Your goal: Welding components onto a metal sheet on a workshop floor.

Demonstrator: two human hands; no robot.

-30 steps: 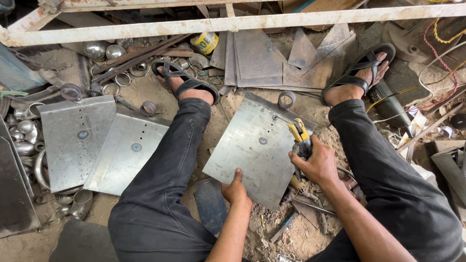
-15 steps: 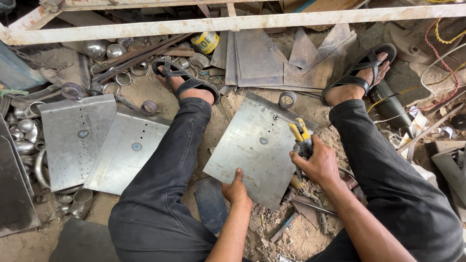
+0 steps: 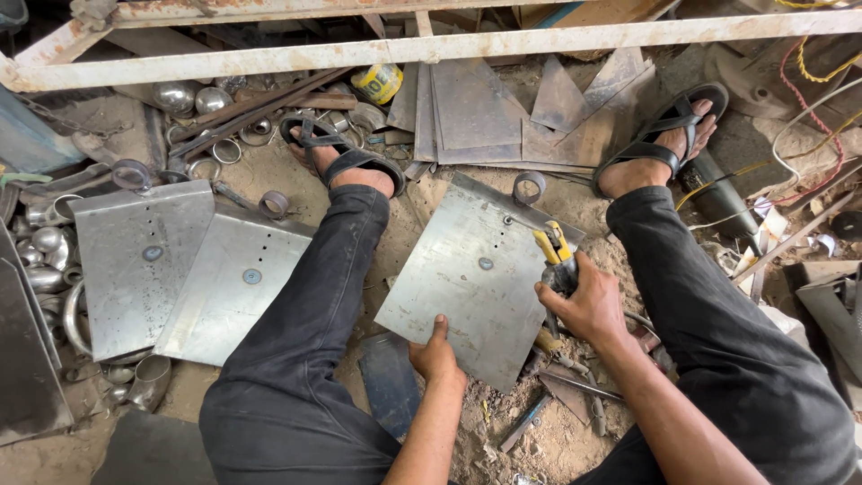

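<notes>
On the sandy floor (image 3: 269, 171) between the person's legs lies a metal sheet (image 3: 467, 287). At its 6 o'clock edge the left hand (image 3: 437, 352) pinches it closed. At 3 o'clock the right hand (image 3: 588, 305) is wrapped tight around yellow-handled pliers (image 3: 552, 251) set over the sheet's edge. Two similar sheets (image 3: 189, 269) lie at 9 o'clock.

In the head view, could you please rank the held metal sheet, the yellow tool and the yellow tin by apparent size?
1. Metal sheet, by far the largest.
2. Yellow tool and yellow tin: these look alike, and the tin lies farther away, so I won't rank them.
</notes>
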